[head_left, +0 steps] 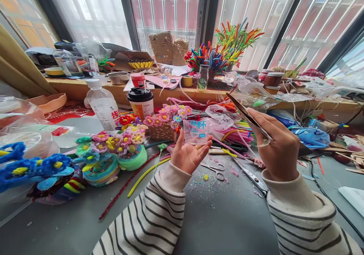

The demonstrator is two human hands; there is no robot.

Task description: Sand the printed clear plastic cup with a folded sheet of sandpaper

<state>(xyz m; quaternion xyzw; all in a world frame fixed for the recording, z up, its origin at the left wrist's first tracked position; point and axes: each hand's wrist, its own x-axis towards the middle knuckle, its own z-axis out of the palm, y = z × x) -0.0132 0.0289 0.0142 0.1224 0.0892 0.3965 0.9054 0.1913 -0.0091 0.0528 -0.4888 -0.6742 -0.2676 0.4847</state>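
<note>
My left hand (190, 157) is palm up at the middle, thumb and fingers around a small clear plastic cup (196, 130) with blue print. My right hand (277, 147), raised to the right, grips a thin flat brown piece (241, 110) seen nearly edge-on; its kind I cannot make out. Below and between the hands, small scissors (214, 170) lie on the grey table (227, 217) among scattered glitter and pink scraps. Larger scissors (253, 177) rest under my right hand. A yellow pipe cleaner (146, 174) and a dark red one (127, 188) lie left of my left wrist.
Pipe-cleaner flowers in wrapped pots (102, 167) crowd the left side. Behind them stand a water bottle (102, 105) and a lidded paper cup (141, 103). Bundled pipe cleaners (236, 131) lie beyond my hands. A wooden ledge (167, 92) bears jars and bright bouquets. A black cable (327, 194) runs at right.
</note>
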